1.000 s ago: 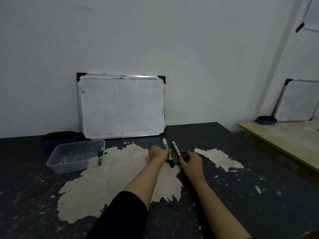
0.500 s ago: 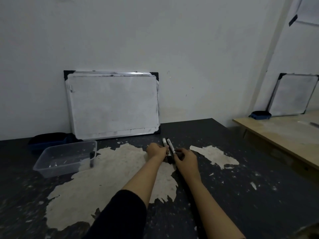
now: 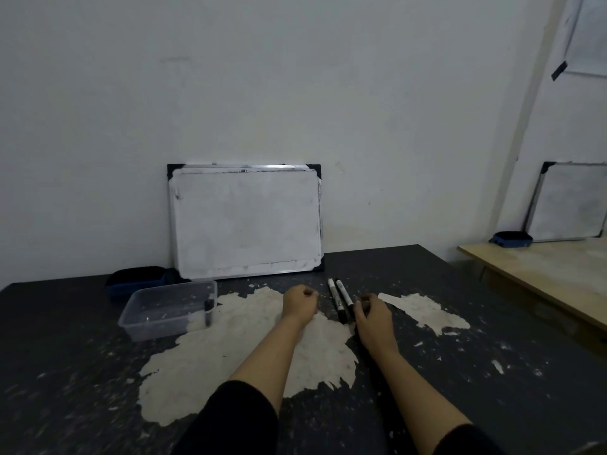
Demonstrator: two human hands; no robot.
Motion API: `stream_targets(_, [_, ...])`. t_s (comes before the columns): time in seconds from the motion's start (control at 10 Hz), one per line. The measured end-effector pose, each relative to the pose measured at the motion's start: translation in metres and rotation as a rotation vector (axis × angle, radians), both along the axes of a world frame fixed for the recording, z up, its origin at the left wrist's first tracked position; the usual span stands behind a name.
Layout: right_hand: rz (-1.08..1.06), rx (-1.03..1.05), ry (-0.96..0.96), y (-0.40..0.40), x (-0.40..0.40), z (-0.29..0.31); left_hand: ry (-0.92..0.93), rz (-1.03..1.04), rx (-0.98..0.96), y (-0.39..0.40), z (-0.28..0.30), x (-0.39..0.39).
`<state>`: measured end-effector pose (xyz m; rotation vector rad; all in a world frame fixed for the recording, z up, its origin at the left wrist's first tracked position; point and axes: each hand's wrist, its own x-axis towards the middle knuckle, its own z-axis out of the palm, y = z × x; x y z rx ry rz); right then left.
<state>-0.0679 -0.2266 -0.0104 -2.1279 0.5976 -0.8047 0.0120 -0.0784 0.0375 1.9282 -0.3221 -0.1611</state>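
Note:
Two white markers with black ends lie side by side on the dark table (image 3: 476,372), the left marker (image 3: 335,297) and the right marker (image 3: 344,295). My left hand (image 3: 299,304) rests on the table just left of them, its fingers curled into a fist with nothing in it. On the other side, my right hand (image 3: 373,316) has loosely curled fingers, and its fingertips sit close to the right marker's black end. Neither hand holds a marker. A blank whiteboard (image 3: 246,221) leans on the wall behind.
A clear plastic box (image 3: 157,326) with a black marker (image 3: 208,311) in it stands at the left, with a dark blue tray (image 3: 131,282) behind it. Pale worn patches mark the tabletop. At the right are a wooden table (image 3: 542,267), another whiteboard (image 3: 571,205) and a blue eraser (image 3: 510,239).
Both hands gripped the markers before. They have now let go and drawn apart, leaving the two markers lying side by side. The camera has tilted up slightly.

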Motion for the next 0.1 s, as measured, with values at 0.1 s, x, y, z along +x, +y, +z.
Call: stream_targets(0.1, [-0.021, 0.031, -0.008, 0.0052, -0.0047, 0.0064, -0.132, 0.032, 0.120, 0.0285, 0.0147, -0.0006])
